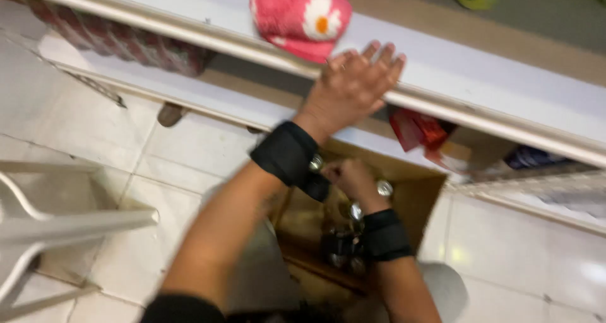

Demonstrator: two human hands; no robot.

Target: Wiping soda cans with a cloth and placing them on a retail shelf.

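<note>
The left hand (353,86) lies flat, fingers spread and open, with the palm pressed on the front edge of the upper white shelf (492,77); it grips nothing. A black wrist strap (287,156) wraps the left forearm just below the hand. The right hand (353,178) sits lower, over the open cardboard box (416,200) that stands on the tiled floor (189,152) against the front edge of the lower shelf (189,93). The right fingers are curled inward, but motion blur hides whether they close on anything, so the grip cannot be told. A second black wrist strap (385,234) circles the right forearm. Inside the box, dark bottles with silver caps (344,244) stand close together, directly under the right wrist; their exact count cannot be read. A pink plush toy with a white flower (300,17) rests on the upper shelf, just beside the left fingertips, toward the left. A red packet (416,130) lies on the lower shelf, under the front edge of the upper shelf, right of the left hand. A row of red-patterned packs (120,42) fills the lower shelf toward its left end. A white plastic chair (57,225) stands on the floor at the left, well apart from both hands.
</note>
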